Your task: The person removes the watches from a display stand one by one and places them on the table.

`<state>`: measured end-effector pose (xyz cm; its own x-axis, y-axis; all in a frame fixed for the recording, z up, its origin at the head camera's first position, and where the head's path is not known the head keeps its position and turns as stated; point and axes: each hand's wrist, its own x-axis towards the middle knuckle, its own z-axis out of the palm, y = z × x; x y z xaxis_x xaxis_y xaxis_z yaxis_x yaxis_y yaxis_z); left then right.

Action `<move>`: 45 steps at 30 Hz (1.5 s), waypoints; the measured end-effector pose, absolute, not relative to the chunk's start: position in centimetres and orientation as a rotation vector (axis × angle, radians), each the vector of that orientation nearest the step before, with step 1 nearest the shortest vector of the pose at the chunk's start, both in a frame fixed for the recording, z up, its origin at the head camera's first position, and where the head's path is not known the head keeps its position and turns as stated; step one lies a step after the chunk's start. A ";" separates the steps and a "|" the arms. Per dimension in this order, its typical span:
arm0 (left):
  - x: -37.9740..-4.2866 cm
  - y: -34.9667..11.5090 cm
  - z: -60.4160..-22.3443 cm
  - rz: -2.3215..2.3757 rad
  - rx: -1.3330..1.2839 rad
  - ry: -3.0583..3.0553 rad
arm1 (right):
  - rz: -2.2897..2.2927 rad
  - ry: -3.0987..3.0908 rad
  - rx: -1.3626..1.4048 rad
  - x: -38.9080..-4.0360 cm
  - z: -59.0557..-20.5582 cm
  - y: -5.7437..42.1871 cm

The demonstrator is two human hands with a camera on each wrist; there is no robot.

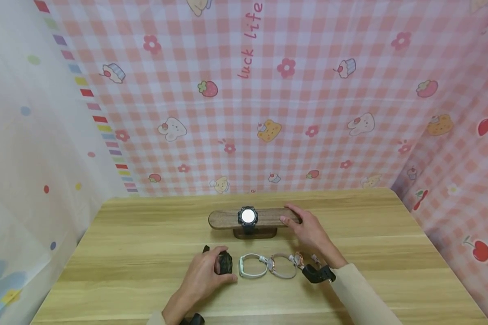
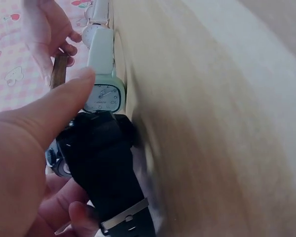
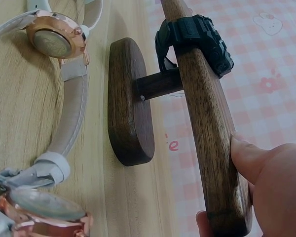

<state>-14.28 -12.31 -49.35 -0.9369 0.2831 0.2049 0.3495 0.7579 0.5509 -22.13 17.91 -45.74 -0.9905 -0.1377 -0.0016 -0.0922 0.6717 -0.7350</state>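
Observation:
On the table, my left hand [image 1: 201, 275] grips a black wristwatch [image 1: 225, 262], its thumb and fingers on either side of the case. The watch's black strap with a metal keeper [image 2: 126, 217] hangs down in the left wrist view. My right hand [image 1: 311, 232] holds the right end of a dark wooden watch stand [image 1: 270, 217], thumb on the near side of the bar. Another black watch [image 1: 248, 216] with a bright white face is fastened around that bar, left of its middle. The stand's oval base [image 3: 126, 103] rests on the table.
Between my arms lies a row of closed-loop watches: a mint-green one with a square face [image 2: 104, 97], one with a pale strap and rose-gold case [image 3: 54, 37], and another rose-gold watch [image 1: 298, 259] by my right wrist. A pink checked cloth [image 1: 236, 108] hangs behind the table.

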 end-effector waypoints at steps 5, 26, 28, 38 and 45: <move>-14.4 -12.2 -48.5 -0.872 -0.490 -2.766 | -1.237 2.825 -0.197 -22.2 -45.8 17.9; -19.5 -9.8 -43.2 -1.035 -0.410 -2.682 | -1.226 2.826 -0.194 -22.3 -45.8 18.0; -20.0 -9.4 -42.9 -1.063 -0.388 -2.705 | -1.229 2.825 -0.193 -22.3 -45.8 18.0; -21.8 -7.3 -43.0 -1.032 -0.386 -2.793 | -1.238 2.830 -0.197 -22.4 -46.0 18.0; -21.9 -6.4 -43.6 -0.850 -0.334 -2.818 | -1.249 2.834 -0.211 -22.4 -46.0 18.0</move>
<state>-21.93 -6.38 -43.57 -0.9588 0.1620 0.2335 0.2641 0.8115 0.5213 -22.38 18.03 -45.96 -0.9901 -0.1391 0.0202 -0.1088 0.6672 -0.7369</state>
